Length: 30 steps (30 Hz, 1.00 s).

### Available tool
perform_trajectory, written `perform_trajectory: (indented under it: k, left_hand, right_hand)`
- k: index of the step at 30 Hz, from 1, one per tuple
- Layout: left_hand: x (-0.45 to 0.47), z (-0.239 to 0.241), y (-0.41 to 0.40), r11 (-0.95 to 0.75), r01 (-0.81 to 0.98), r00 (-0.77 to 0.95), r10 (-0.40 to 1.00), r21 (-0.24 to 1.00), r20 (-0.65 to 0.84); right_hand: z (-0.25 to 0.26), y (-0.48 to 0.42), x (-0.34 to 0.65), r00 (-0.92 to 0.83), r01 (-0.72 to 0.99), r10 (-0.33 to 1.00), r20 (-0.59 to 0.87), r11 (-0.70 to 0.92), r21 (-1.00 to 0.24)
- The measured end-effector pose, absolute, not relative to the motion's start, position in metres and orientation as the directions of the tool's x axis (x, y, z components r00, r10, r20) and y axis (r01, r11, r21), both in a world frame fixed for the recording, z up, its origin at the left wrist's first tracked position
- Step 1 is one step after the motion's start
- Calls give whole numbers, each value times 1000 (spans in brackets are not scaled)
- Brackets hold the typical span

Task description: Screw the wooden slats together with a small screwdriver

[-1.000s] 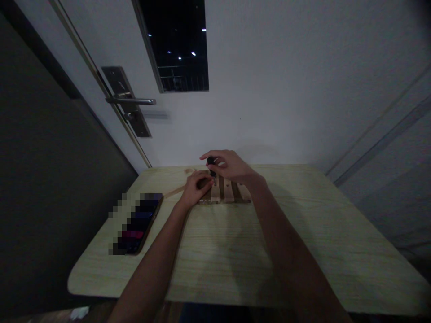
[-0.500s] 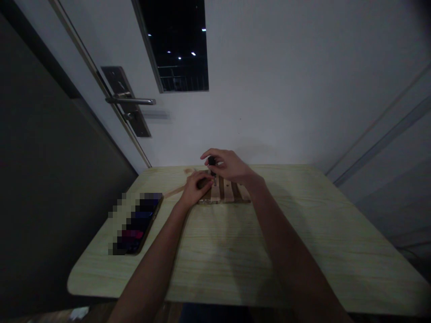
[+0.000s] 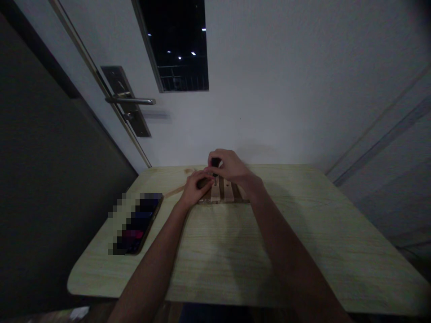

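Note:
My right hand (image 3: 229, 165) wraps its fingers round the black handle of a screwdriver (image 3: 214, 161), held upright with its shaft pointing down. Under it lies a brown board (image 3: 206, 196) with pale wooden strips (image 3: 228, 193) across it; a small dark spot, a hole or screw head, shows on one strip. My left hand (image 3: 194, 186) rests at the board's left side. Its thumb and fingertips come together close to the screwdriver's lower end, and whatever they pinch there is too small to make out.
A phone (image 3: 143, 220) with a lit screen lies on the pale wooden table (image 3: 215, 251) at left. A thin wooden stick (image 3: 174, 191) lies between phone and left hand. Behind the table stands a white door (image 3: 269, 89) with a metal handle (image 3: 134, 101).
My right hand's fingers have curled in from spread to closed round the screwdriver handle, which has shifted slightly right. My left hand stays in place.

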<state>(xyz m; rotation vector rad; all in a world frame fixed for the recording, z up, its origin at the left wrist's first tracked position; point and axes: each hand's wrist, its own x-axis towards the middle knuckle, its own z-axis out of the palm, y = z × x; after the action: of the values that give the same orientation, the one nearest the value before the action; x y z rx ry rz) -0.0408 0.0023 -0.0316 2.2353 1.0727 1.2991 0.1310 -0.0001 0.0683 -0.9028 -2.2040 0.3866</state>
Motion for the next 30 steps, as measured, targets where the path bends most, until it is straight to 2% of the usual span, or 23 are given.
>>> perform_trajectory:
  k: [3, 7, 13, 20, 30]
  left_hand:
    - [-40, -30, 1, -649, 439, 308, 758, 621, 575]
    - [-40, -31, 2, -653, 439, 302, 754, 617, 583]
    - [-41, -31, 3, -686, 413, 317, 725, 600, 611]
    - [-41, -30, 3, -663, 445, 316, 745, 601, 587]
    - [-40, -29, 2, -664, 437, 308, 744, 607, 592]
  right_hand:
    - [69, -2, 132, -533, 440, 697, 480, 713, -546]
    - [73, -9, 133, -619, 360, 690, 374, 673, -646]
    - [72, -12, 134, -614, 336, 731, 297, 583, -740]
    - [67, -5, 135, -507, 388, 765, 397, 614, -688]
    - [66, -5, 133, -533, 365, 733, 424, 651, -666]
